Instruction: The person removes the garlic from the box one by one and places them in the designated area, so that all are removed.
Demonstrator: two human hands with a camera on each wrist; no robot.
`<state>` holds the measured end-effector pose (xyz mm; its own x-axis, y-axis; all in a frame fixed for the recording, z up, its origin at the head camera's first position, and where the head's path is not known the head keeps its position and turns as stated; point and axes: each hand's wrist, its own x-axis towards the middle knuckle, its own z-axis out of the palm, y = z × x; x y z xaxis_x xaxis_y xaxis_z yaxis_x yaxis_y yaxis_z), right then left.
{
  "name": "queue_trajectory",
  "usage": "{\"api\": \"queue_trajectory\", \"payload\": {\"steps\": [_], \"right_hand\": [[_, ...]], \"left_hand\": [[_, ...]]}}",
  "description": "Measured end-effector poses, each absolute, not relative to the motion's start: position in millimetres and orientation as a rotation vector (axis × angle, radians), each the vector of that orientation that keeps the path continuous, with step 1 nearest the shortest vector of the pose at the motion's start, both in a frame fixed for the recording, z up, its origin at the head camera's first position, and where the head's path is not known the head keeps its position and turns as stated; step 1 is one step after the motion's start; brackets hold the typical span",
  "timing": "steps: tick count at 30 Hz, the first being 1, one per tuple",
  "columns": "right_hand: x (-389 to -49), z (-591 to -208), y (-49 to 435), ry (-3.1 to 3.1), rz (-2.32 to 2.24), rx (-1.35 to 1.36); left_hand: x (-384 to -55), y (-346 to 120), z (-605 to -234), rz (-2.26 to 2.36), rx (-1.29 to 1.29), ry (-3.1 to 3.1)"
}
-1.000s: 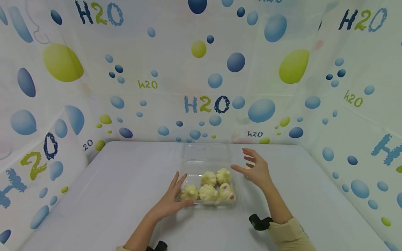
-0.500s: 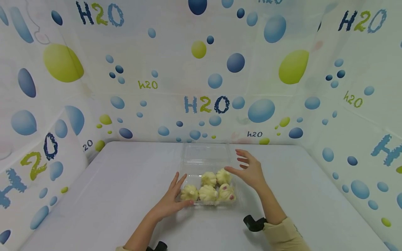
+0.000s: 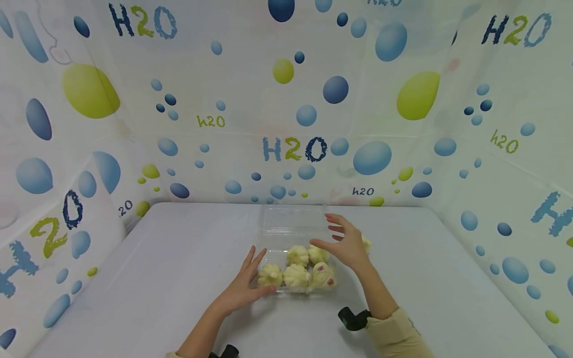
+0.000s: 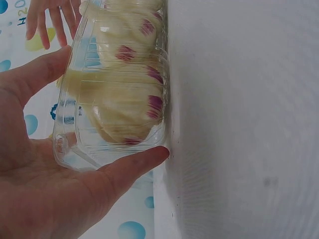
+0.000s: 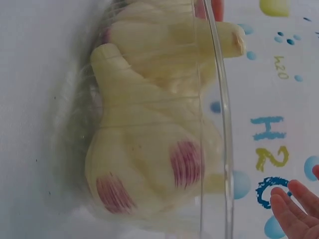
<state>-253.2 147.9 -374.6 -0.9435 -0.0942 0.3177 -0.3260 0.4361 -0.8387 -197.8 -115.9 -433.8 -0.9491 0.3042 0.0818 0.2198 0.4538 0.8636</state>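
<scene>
1. Left hand (image 3: 243, 287): thumb and fingers spread, touching the box (image 3: 276, 242) at its left.
2. Right hand (image 3: 348, 247): fingers spread, near the box's right edge.
3. Five bulbs (image 3: 296, 275) sit inside.
4. Apparently a sixth bulb (image 3: 367, 244), mostly hidden, lies beyond.

I have the container (image 3: 276, 242) on the table (image 3: 179, 278) between the two hands: left hand (image 3: 243, 283) touching its left front corner, right hand (image 3: 349, 246) at its right rear. Its lid (image 3: 293, 217) lies behind it, left of the right fingertips. Inside, I count three bulbs (image 3: 296, 276) nearer the wrists, two behind. A lone bulb (image 3: 367, 243) sits beyond the right hand, partly hidden from me.
</scene>
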Motion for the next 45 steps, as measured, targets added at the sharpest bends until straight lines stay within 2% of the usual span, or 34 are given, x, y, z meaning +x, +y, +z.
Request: {"api": "queue_trajectory", "payload": {"steps": [18, 45], "right_hand": [[-245.2, -375.7, 124.6, -2.466, 1.525, 0.398], [-237.9, -397.2, 102.5, -2.464, 1.525, 0.379]], "left_hand": [[-195.1, -118.8, -431.2, 1.532, 0.485, 2.591], [-186.5, -128.8, -433.3, 1.553, 0.491, 2.547]]}}
